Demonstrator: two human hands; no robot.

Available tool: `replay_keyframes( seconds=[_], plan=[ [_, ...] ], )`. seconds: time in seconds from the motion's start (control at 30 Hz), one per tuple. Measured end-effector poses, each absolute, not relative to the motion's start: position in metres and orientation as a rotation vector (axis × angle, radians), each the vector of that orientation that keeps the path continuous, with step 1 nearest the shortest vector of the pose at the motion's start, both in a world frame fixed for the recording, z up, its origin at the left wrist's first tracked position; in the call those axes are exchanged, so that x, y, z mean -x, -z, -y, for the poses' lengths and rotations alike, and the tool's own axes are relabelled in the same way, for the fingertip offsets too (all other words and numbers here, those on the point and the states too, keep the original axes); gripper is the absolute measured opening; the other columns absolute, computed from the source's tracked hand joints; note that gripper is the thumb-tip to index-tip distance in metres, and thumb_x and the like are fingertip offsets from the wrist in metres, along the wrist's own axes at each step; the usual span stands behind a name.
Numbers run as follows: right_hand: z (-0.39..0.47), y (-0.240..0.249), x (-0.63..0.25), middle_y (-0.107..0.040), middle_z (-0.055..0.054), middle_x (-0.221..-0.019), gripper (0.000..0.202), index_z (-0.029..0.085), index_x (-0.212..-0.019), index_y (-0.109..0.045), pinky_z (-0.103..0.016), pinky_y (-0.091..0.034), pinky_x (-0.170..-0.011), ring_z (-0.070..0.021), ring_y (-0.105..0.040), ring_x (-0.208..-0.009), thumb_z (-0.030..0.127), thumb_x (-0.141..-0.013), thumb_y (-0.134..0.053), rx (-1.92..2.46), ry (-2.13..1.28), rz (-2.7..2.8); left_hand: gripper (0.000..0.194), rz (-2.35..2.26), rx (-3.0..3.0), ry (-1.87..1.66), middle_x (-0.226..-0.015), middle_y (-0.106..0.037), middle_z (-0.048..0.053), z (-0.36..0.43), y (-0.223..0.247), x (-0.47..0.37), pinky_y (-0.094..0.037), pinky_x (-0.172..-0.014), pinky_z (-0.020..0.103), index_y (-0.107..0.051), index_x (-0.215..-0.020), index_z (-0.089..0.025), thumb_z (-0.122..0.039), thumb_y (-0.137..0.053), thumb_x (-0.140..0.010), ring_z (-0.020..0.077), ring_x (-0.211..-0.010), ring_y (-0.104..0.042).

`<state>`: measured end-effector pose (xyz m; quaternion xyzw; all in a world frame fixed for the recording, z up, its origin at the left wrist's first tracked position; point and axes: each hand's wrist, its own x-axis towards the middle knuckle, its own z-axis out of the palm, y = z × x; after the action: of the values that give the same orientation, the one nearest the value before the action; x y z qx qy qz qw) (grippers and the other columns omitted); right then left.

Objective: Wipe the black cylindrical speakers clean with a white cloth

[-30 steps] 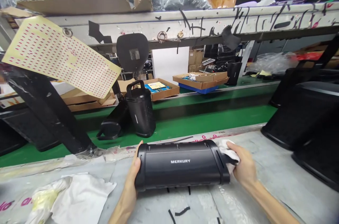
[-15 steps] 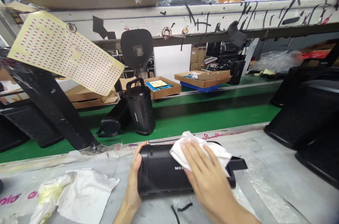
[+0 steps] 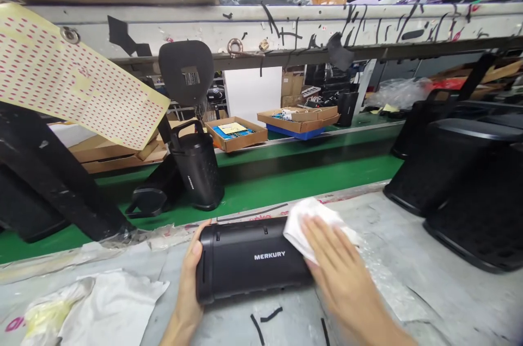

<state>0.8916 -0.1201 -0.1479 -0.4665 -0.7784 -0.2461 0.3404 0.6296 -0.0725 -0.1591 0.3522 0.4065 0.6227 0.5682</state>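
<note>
A black speaker [image 3: 245, 264] marked MERKURY lies on its side on the grey work surface [image 3: 220, 327]. My left hand [image 3: 188, 275] grips its left end, thumb on the top edge and the other fingers hidden behind or beneath. Under the fingers of my right hand [image 3: 339, 259], a white cloth [image 3: 308, 215] is pressed against the speaker's right end, which the hand and cloth cover. Another white cloth [image 3: 118, 308] lies crumpled at the lower left, beside a yellow-stained one [image 3: 51, 313].
Black speakers [image 3: 445, 166] stand at the right, others [image 3: 198, 171] on the green belt [image 3: 261, 177]. A dotted yellow sheet [image 3: 81, 76] hangs at the left from a shelf [image 3: 306, 24]. Cardboard trays [image 3: 241, 141] sit beyond the belt. Black strips [image 3: 272, 314] lie near the front.
My right hand and the cloth have slid to the speaker's right end, uncovering the whole MERKURY marking. The camera view has shifted right, while my left hand keeps its grip.
</note>
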Motion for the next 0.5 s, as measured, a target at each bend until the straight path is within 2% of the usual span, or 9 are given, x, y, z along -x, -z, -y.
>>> replay_keyframes(
  seconds=[0.07,0.1,0.13,0.17,0.2,0.27,0.37,0.5],
  plan=[
    [0.121,0.145,-0.931,-0.065,-0.009,-0.126,0.039,0.014,-0.124,-0.065,-0.04,-0.041,-0.103,-0.0281,-0.059,-0.117,0.03,-0.099,-0.041,1.412,0.322,1.793,0.059,-0.963,-0.844,-1.477,-0.133,-0.062,0.001,0.073,0.158,-0.63,-0.033,-0.116,0.039,-0.058,-0.13,-0.027,-0.06,-0.061,-0.081,0.0289,-0.13,-0.05],
    [0.12,0.143,-0.95,-0.072,-0.009,-0.108,0.041,0.018,-0.107,-0.072,-0.04,-0.049,-0.089,-0.029,-0.066,-0.1,0.042,-0.096,-0.041,1.528,0.108,1.581,0.06,-0.962,-0.856,-1.482,-0.132,-0.062,0.002,0.073,0.158,-0.63,-0.033,-0.116,0.042,-0.059,-0.128,-0.027,-0.062,-0.062,-0.079,0.031,-0.13,-0.05],
    [0.119,0.142,-0.968,-0.073,-0.009,-0.088,0.046,0.02,-0.085,-0.073,-0.039,-0.052,-0.074,-0.0294,-0.067,-0.081,0.055,-0.09,-0.044,1.669,-0.118,1.301,0.061,-0.964,-0.866,-1.491,-0.132,-0.062,0.002,0.073,0.158,-0.63,-0.032,-0.116,0.044,-0.059,-0.127,-0.026,-0.063,-0.063,-0.077,0.0326,-0.131,-0.049],
    [0.118,0.14,-0.984,-0.07,-0.009,-0.073,0.048,0.021,-0.066,-0.066,-0.039,-0.049,-0.065,-0.0288,-0.064,-0.07,0.063,-0.083,-0.048,1.77,-0.293,1.066,0.061,-0.965,-0.874,-1.499,-0.132,-0.062,0.003,0.073,0.157,-0.631,-0.031,-0.116,0.045,-0.06,-0.126,-0.026,-0.063,-0.062,-0.077,0.0335,-0.132,-0.047],
    [0.116,0.138,-0.997,-0.067,-0.01,-0.067,0.049,0.022,-0.058,-0.06,-0.038,-0.047,-0.06,-0.028,-0.061,-0.065,0.066,-0.078,-0.049,1.807,-0.373,0.943,0.06,-0.963,-0.88,-1.503,-0.133,-0.061,0.003,0.073,0.157,-0.631,-0.029,-0.117,0.046,-0.06,-0.125,-0.026,-0.063,-0.062,-0.077,0.0337,-0.133,-0.046],
    [0.113,0.135,-1.011,-0.066,-0.011,-0.067,0.048,0.023,-0.053,-0.056,-0.038,-0.046,-0.057,-0.0289,-0.06,-0.066,0.068,-0.067,-0.054,1.828,-0.493,0.844,0.059,-0.959,-0.885,-1.506,-0.134,-0.061,0.003,0.072,0.155,-0.631,-0.029,-0.116,0.046,-0.06,-0.125,-0.026,-0.062,-0.062,-0.078,0.0335,-0.133,-0.046],
    [0.11,0.136,-1.001,-0.07,-0.012,-0.075,0.045,0.022,-0.055,-0.062,-0.037,-0.05,-0.059,-0.0326,-0.064,-0.076,0.068,-0.056,-0.061,1.768,-0.692,0.871,0.058,-0.953,-0.877,-1.49,-0.132,-0.062,0.003,0.072,0.156,-0.631,-0.031,-0.115,0.048,-0.06,-0.125,-0.026,-0.061,-0.062,-0.079,0.0343,-0.13,-0.048],
    [0.102,0.139,-0.971,-0.071,-0.01,-0.073,0.041,0.021,-0.06,-0.066,-0.038,-0.054,-0.06,-0.0319,-0.067,-0.072,0.062,-0.061,-0.067,1.67,-0.994,0.908,0.057,-0.905,-0.961,-1.551,-0.133,-0.061,0.003,0.074,0.158,-0.63,-0.029,-0.116,0.049,-0.064,-0.121,-0.027,-0.063,-0.064,-0.076,0.036,-0.133,-0.045]
  ],
)
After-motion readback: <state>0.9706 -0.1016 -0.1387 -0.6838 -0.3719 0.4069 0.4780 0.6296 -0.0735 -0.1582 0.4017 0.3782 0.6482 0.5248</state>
